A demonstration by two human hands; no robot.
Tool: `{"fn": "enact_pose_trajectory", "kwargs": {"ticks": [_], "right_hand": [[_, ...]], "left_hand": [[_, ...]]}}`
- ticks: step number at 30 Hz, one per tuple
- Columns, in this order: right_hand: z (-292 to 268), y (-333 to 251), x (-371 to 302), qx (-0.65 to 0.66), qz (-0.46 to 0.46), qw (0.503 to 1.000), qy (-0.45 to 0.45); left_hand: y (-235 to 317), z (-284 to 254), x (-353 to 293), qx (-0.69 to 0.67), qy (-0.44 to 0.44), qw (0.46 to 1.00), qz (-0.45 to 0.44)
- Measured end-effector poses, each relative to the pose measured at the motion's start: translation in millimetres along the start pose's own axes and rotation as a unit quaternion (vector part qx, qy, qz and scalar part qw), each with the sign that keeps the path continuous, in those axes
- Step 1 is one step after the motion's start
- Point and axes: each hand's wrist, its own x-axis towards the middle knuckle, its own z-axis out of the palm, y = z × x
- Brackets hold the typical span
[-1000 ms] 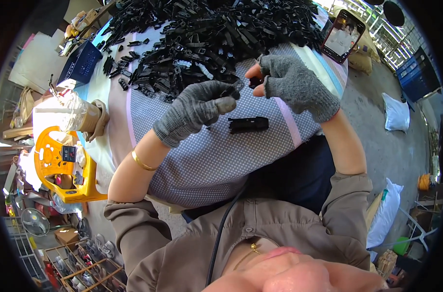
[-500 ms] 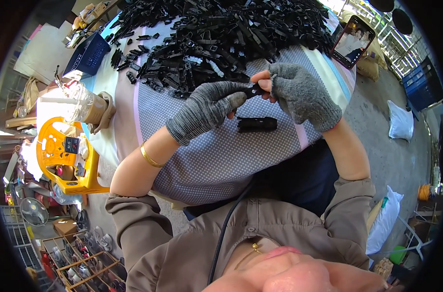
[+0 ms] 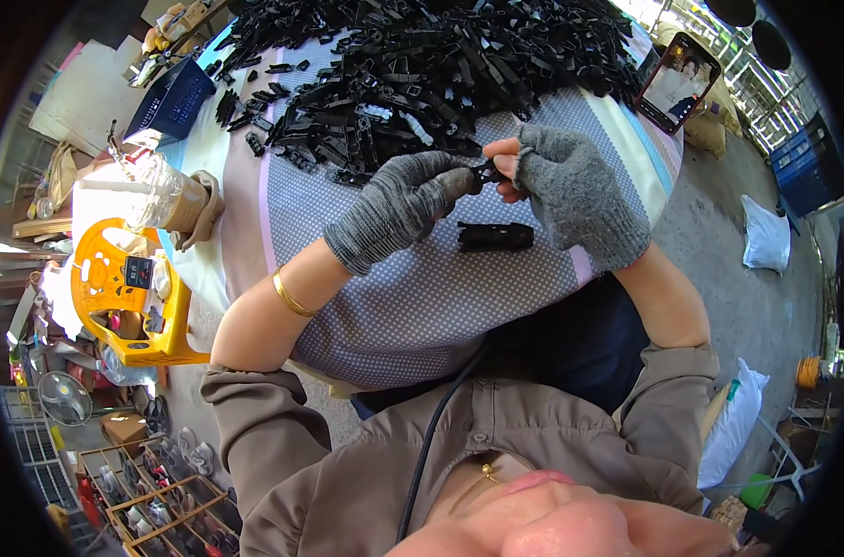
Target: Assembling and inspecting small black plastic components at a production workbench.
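Observation:
Both my hands, in grey fingerless knit gloves, meet above the near part of the cloth-covered table. My left hand (image 3: 405, 206) is closed on one end of a small black plastic piece (image 3: 483, 174) with a hole in it. At its other end, the fingertips of my right hand (image 3: 575, 186) pinch the piece; those fingers partly hide it. Just below the hands, a black bundle of similar flat pieces (image 3: 496, 238) lies on the cloth. Beyond my hands spreads a large heap of black plastic pieces (image 3: 422, 74), with a few white ones among them.
A patterned cloth (image 3: 385, 325) covers the table. A phone (image 3: 679, 82) stands at its far right edge, a dark blue basket (image 3: 169, 104) at the far left. Left of the table is a yellow plastic chair (image 3: 115, 288); white sacks (image 3: 765, 232) lie on the floor to the right.
My hands have shifted very slightly, still holding the small black piece between them. The whole view has moved a little; the bundle stays on the cloth.

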Motion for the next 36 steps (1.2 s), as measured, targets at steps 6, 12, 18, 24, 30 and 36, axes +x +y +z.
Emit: {"fn": "enact_pose_trajectory", "kwargs": {"ticks": [6, 12, 18, 24, 30, 36], "right_hand": [[6, -1, -3, -0.074, -0.03, 0.996, 0.025], [-4, -22, 2, -0.229, -0.046, 0.969, -0.079], [36, -4, 7, -0.065, -0.167, 0.982, -0.06], [30, 3, 28, -0.115, -0.26, 0.954, -0.093], [-14, 3, 56, -0.302, -0.21, 0.93, -0.011], [9, 24, 58, -0.575, -0.232, 0.784, 0.028]], "left_hand": [[-13, 7, 2, 0.14, 0.059, 0.981, 0.118], [0, 5, -4, 0.117, -0.025, 0.982, 0.148], [-10, 23, -5, 0.213, 0.014, 0.943, 0.254], [-16, 14, -5, 0.301, 0.027, 0.903, 0.305], [-3, 21, -19, 0.457, 0.002, 0.845, 0.28], [2, -33, -5, 0.515, 0.123, 0.837, 0.138]]}}
